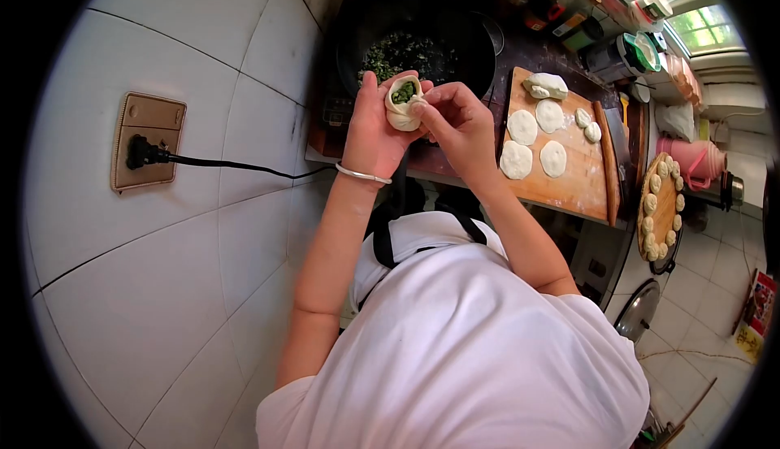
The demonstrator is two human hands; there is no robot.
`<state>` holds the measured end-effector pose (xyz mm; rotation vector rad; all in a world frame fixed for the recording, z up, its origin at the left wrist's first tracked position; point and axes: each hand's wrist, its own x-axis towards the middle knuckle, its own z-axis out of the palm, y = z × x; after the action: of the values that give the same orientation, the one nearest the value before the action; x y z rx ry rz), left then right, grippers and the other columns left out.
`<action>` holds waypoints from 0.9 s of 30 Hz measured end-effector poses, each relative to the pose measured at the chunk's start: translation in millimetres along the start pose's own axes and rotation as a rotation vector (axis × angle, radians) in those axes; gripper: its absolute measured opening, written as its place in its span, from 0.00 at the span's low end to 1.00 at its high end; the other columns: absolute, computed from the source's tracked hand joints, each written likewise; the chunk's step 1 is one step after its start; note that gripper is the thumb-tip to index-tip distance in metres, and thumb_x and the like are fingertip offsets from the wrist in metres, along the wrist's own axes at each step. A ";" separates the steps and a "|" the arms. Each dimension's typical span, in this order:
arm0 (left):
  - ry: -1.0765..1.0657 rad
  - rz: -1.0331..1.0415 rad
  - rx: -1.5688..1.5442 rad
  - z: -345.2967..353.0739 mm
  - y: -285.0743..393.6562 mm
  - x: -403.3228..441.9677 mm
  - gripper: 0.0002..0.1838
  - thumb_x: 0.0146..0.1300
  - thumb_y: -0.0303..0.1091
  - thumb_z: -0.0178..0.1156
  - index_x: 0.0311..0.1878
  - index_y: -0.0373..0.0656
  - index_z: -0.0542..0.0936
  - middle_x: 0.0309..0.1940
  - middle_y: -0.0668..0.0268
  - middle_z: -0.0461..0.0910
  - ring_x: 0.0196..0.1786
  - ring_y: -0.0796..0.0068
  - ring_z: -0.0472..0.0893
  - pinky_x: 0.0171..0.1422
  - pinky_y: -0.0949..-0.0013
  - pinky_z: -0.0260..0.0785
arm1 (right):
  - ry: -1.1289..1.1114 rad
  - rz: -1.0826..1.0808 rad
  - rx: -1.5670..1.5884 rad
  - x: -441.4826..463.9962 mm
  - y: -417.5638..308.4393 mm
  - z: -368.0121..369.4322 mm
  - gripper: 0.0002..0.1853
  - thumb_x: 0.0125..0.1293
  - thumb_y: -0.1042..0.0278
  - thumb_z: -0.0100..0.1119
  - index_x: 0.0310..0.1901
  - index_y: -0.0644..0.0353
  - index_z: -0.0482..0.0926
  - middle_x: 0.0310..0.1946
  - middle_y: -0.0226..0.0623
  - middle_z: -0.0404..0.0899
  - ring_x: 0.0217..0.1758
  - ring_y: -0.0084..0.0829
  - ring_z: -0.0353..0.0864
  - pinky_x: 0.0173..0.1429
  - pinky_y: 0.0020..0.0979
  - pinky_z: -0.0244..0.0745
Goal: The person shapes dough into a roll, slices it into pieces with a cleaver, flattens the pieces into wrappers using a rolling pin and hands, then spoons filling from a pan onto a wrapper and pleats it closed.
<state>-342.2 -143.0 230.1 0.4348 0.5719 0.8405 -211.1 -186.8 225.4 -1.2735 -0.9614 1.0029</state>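
1. Grip of the left hand (pixel 372 128): cupped around one open, green-filled bun (pixel 403 103), near one wok (pixel 467 47).
2. Right hand (pixel 465 128): fingers pinching the bun's edge.
3. Board (pixel 577 181) on the bench (pixel 439 163): four flat dough rounds (pixel 522 127), one lump (pixel 545 86), two small pieces (pixel 593 132).

The left hand (pixel 375 128) cradles a bun (pixel 400 120), green filling (pixel 405 92) showing at its open top; the right hand's (pixel 461 128) fingers pinch its rim. Behind is a wok (pixel 417 43) holding more greens (pixel 380 57). On the board (pixel 534 185), four wrappers (pixel 522 127) lie towards the left edge, dough (pixel 545 86) near the far edge, a rolling pin (pixel 606 163) along the right edge.
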 end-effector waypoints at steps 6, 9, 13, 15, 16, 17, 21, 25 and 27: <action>0.001 0.041 0.066 -5.0 3.3 0.3 0.31 0.72 0.59 0.39 0.58 0.39 0.71 0.53 0.57 0.76 0.55 0.66 0.75 0.61 0.61 0.68 | -0.098 -0.159 -0.084 6.8 -0.8 -1.4 0.10 0.58 0.76 0.67 0.41 0.65 0.79 0.32 0.30 0.79 0.31 0.17 0.78 0.36 0.18 0.75; 0.007 0.025 -0.009 -6.6 0.7 0.1 0.27 0.73 0.56 0.40 0.54 0.39 0.73 0.49 0.59 0.77 0.52 0.68 0.77 0.58 0.63 0.70 | -0.048 -0.301 -0.236 3.2 -0.4 -1.4 0.08 0.55 0.77 0.68 0.37 0.63 0.81 0.31 0.33 0.79 0.29 0.22 0.79 0.35 0.21 0.75; 0.021 0.036 -0.071 -13.6 -1.5 0.2 0.21 0.75 0.49 0.43 0.51 0.40 0.74 0.45 0.60 0.78 0.48 0.69 0.78 0.56 0.64 0.72 | -0.139 -0.413 -0.336 -0.4 -5.6 -2.9 0.08 0.53 0.78 0.69 0.36 0.63 0.81 0.30 0.35 0.78 0.28 0.24 0.79 0.33 0.23 0.74; -0.003 0.029 -0.008 -13.7 -0.8 -2.0 0.19 0.74 0.47 0.43 0.51 0.40 0.74 0.46 0.60 0.77 0.49 0.69 0.78 0.56 0.64 0.72 | -0.156 -0.412 -0.335 2.5 -11.5 -7.1 0.08 0.53 0.78 0.69 0.36 0.63 0.81 0.31 0.35 0.78 0.28 0.24 0.79 0.33 0.23 0.74; -0.030 0.024 0.056 -11.2 0.9 -3.6 0.17 0.74 0.44 0.44 0.51 0.40 0.73 0.47 0.61 0.77 0.49 0.70 0.77 0.56 0.64 0.72 | -0.172 -0.415 -0.335 4.5 -12.8 -9.0 0.08 0.54 0.78 0.69 0.36 0.63 0.81 0.31 0.35 0.79 0.29 0.24 0.79 0.33 0.22 0.74; -0.030 0.023 0.056 -7.2 2.9 -6.1 0.17 0.74 0.44 0.44 0.51 0.40 0.73 0.47 0.61 0.77 0.49 0.70 0.77 0.56 0.64 0.72 | -0.144 -0.337 -0.251 5.9 -6.5 -10.4 0.08 0.56 0.77 0.68 0.37 0.64 0.80 0.32 0.34 0.80 0.31 0.22 0.81 0.35 0.21 0.75; -0.046 0.024 0.132 0.1 6.3 -10.8 0.15 0.73 0.38 0.48 0.54 0.39 0.72 0.50 0.61 0.75 0.51 0.71 0.77 0.60 0.65 0.70 | -0.156 -0.205 -0.123 5.7 -3.3 -15.9 0.09 0.60 0.76 0.66 0.41 0.65 0.79 0.36 0.32 0.82 0.35 0.18 0.82 0.39 0.19 0.77; -0.054 0.050 0.161 -3.6 3.1 -8.5 0.11 0.72 0.32 0.49 0.53 0.40 0.71 0.50 0.62 0.75 0.52 0.72 0.76 0.58 0.66 0.70 | -0.163 -0.191 -0.097 1.5 -6.5 -14.6 0.10 0.58 0.75 0.68 0.41 0.64 0.79 0.35 0.32 0.81 0.33 0.18 0.81 0.38 0.20 0.77; -0.059 0.044 0.214 -6.2 2.8 -7.5 0.11 0.72 0.31 0.48 0.54 0.40 0.71 0.50 0.63 0.75 0.53 0.73 0.76 0.58 0.67 0.70 | -0.161 -0.245 -0.272 -0.8 -12.3 -14.8 0.12 0.56 0.75 0.69 0.42 0.63 0.79 0.33 0.32 0.80 0.30 0.18 0.79 0.35 0.21 0.76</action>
<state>-351.6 -146.4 229.2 0.6679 0.6019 0.8085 -196.5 -192.2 236.8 -1.2715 -1.3802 0.8107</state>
